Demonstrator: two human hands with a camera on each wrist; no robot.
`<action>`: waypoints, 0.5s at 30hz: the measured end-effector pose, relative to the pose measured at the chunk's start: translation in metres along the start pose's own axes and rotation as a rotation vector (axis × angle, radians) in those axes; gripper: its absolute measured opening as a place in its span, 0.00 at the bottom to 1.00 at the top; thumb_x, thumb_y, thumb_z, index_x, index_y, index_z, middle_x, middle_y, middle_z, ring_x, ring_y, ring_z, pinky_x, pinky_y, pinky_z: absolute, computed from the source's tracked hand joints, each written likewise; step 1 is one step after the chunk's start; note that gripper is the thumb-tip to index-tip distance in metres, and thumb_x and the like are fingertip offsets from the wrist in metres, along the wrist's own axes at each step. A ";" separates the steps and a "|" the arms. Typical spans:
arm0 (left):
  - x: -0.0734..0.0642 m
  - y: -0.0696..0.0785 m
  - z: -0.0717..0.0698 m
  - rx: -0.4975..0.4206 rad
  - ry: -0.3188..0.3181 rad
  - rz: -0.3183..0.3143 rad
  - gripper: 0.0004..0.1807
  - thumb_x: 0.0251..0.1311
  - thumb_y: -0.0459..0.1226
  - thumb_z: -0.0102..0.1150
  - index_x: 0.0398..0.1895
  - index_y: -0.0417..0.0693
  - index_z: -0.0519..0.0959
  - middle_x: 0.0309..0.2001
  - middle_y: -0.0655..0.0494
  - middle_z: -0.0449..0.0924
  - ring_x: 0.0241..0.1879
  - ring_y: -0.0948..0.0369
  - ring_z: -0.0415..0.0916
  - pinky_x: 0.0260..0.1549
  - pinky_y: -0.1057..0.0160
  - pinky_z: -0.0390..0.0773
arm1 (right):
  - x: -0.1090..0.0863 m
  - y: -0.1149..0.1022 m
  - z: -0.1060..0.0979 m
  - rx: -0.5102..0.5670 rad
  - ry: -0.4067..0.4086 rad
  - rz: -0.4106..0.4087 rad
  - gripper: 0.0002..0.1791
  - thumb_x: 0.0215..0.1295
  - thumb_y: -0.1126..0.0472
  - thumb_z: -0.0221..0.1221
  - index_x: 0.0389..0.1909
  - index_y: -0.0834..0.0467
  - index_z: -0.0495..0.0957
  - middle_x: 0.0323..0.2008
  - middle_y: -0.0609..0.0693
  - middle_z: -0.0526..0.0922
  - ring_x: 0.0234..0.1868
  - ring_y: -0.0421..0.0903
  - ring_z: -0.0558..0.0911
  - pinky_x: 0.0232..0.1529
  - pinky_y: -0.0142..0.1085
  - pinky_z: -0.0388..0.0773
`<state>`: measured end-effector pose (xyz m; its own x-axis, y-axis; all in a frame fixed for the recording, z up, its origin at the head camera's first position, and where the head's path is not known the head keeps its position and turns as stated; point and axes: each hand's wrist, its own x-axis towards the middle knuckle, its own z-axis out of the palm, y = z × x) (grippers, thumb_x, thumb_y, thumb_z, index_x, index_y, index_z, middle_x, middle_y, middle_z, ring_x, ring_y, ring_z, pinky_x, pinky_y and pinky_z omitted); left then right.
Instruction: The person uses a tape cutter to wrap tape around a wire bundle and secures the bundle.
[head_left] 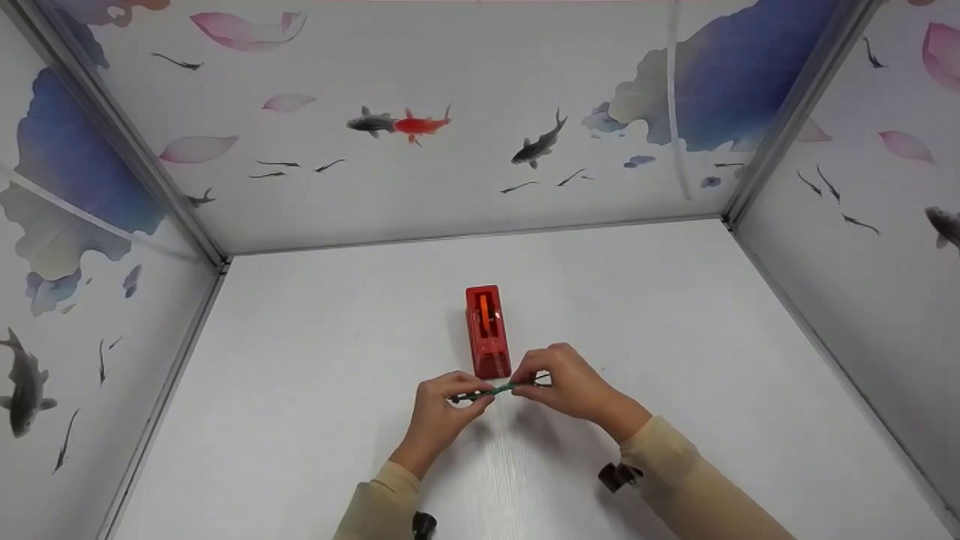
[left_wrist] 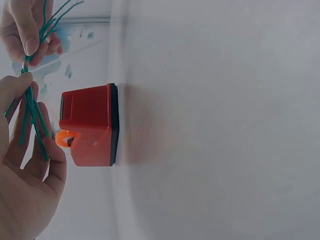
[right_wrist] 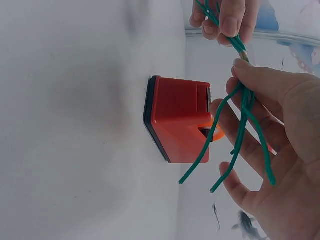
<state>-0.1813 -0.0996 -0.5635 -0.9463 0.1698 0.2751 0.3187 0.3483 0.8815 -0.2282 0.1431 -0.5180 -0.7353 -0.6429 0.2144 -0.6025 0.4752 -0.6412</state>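
A bundle of thin green wires [right_wrist: 242, 115] stretches between the two hands, just in front of a red tape dispenser [head_left: 491, 349]. Thumb and fingertips of my left hand [head_left: 442, 412] pinch one end; my right hand [head_left: 570, 382] pinches the other. Between the two grips, the right wrist view shows a short tan, band-like stretch [right_wrist: 243, 55] around the bundle. Beyond each hand the loose wire ends fan apart. The dispenser stands on the table, with an orange tape roll core [head_left: 485, 311] at its far end; neither hand touches it.
The white table [head_left: 337, 322] is enclosed by a back wall [head_left: 465, 187] and side walls printed with fish, petals and blue leaves. Dark wrist cameras [head_left: 619, 476] hang beneath both sleeves, close above the tabletop.
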 end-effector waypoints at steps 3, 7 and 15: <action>0.000 0.000 0.000 0.009 0.005 0.004 0.07 0.60 0.41 0.75 0.41 0.62 0.92 0.38 0.66 0.88 0.41 0.62 0.82 0.42 0.52 0.85 | 0.000 0.001 0.001 0.068 -0.025 0.040 0.05 0.63 0.58 0.73 0.39 0.47 0.90 0.34 0.36 0.88 0.37 0.36 0.83 0.46 0.49 0.84; 0.000 -0.001 0.000 0.027 0.013 0.014 0.07 0.60 0.42 0.75 0.41 0.62 0.92 0.39 0.66 0.88 0.41 0.63 0.81 0.42 0.54 0.85 | -0.001 0.001 0.002 0.147 -0.054 0.104 0.05 0.65 0.57 0.71 0.41 0.46 0.89 0.36 0.36 0.87 0.38 0.37 0.83 0.48 0.49 0.84; 0.001 0.000 0.000 0.024 0.007 0.020 0.07 0.59 0.39 0.75 0.40 0.62 0.91 0.39 0.66 0.88 0.41 0.65 0.81 0.40 0.61 0.84 | -0.001 0.000 0.002 0.178 -0.039 0.085 0.05 0.65 0.57 0.71 0.40 0.46 0.89 0.36 0.38 0.88 0.38 0.38 0.84 0.49 0.43 0.85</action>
<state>-0.1823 -0.0993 -0.5633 -0.9401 0.1706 0.2950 0.3385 0.3669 0.8665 -0.2265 0.1427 -0.5199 -0.7664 -0.6297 0.1271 -0.4718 0.4173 -0.7767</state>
